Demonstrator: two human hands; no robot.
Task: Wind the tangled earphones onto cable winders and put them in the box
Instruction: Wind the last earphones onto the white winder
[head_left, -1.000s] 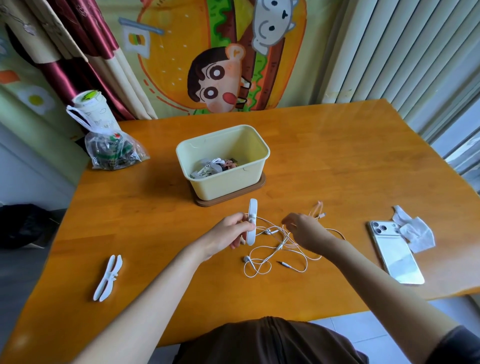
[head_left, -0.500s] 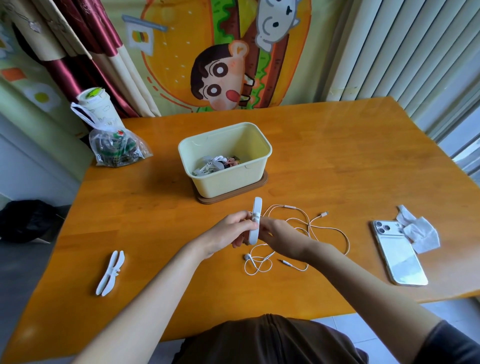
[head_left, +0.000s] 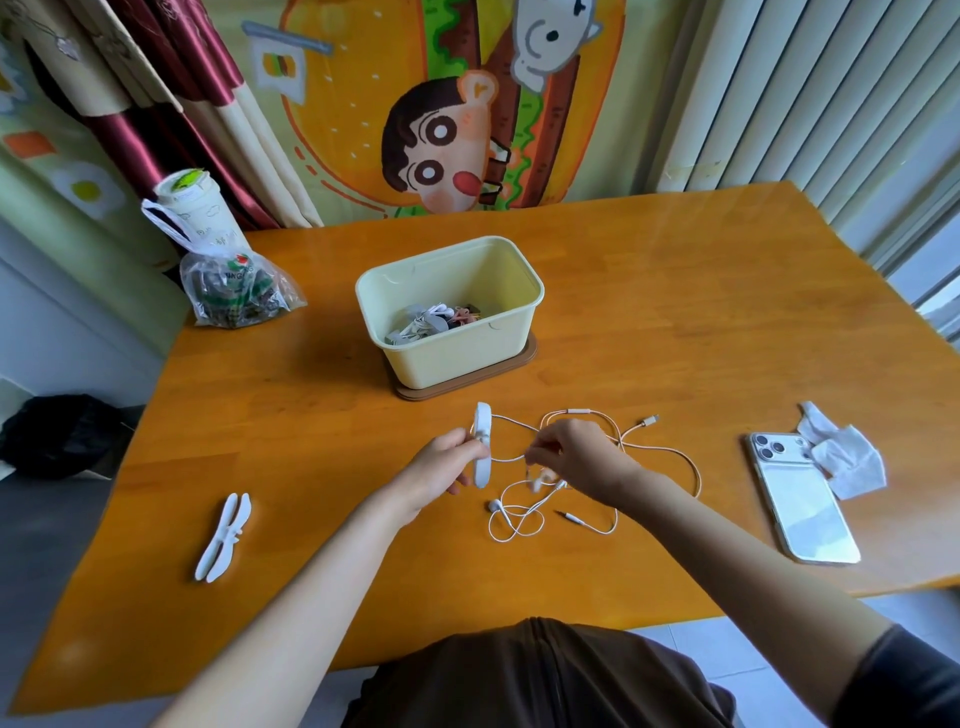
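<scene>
Front-left on the table (head_left: 675, 322) a spare winder (head_left: 223, 538) lies flat; white earphones (head_left: 519, 522) sit in a loose tangle just right of it, below the hands. Left hand (head_left: 441, 470) curls its fingers round an upright cable winder (head_left: 482, 447), while the right hand (head_left: 571, 457) beside it pinches the earphone cord in its fingertips. Box (head_left: 452, 358) stands farther back, with white cords inside.

On a table (head_left: 675, 312), a box (head_left: 457, 358) stands on a mat (head_left: 522, 364) with what appear to be wound cords (head_left: 426, 325) inside. In front of it, the left hand (head_left: 441, 467) holds a cable winder (head_left: 482, 452). Just to its right, the right hand (head_left: 571, 457) pinches the earphones (head_left: 494, 505) that lie beneath it. A spare winder (head_left: 223, 538) lies at near left and a bag (head_left: 234, 291) at far left. At right is a phone (head_left: 800, 504), with a tissue (head_left: 847, 457) touching it.
</scene>
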